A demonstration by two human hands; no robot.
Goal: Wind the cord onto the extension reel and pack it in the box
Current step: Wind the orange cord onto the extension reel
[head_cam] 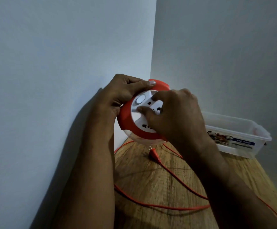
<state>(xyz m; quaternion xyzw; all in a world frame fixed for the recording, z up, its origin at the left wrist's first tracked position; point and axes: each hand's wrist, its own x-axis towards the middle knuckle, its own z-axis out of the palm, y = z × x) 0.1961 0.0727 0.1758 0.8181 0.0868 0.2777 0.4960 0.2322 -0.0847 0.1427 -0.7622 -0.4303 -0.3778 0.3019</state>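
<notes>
Left hand (121,93) curls its grip round the red rim of the extension reel (134,113), held above the worktop (151,179); right hand (172,116) pinches the white centre. Orange cord (175,176) and plug (153,153) lie loose below — clear box (243,138) stands near, at the right.

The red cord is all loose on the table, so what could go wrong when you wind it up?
The red cord lies in loose loops that cross on the wooden table, so it may tangle or snag as it winds. Its plug could whip about and knock the table. The reel is held in the air by the left hand while the right hand turns its centre, so it might slip.
</notes>
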